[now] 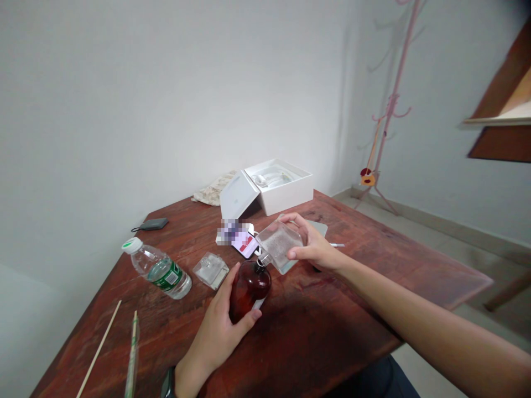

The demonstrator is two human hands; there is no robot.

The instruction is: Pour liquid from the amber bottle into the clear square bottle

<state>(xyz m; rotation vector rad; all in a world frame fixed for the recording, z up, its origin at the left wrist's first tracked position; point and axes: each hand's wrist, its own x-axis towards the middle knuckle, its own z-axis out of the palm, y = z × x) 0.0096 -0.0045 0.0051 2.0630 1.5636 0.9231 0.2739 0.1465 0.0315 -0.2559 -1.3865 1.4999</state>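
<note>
My left hand (218, 334) grips a round dark amber glass bottle (250, 287) standing on the wooden table (332, 331). My right hand (314, 246) holds a square clear glass bottle (279, 243) tipped on its side, its neck pointing down at the mouth of the amber bottle. The two openings touch or nearly touch. The clear bottle looks frosted inside.
A second small clear square bottle (211, 270) sits left of the amber one. A plastic water bottle (160, 269) leans at the left. Thin sticks (99, 348) lie near the front left. A phone (244, 242), an open white box (271, 188) and a dark pouch (152, 224) lie farther back.
</note>
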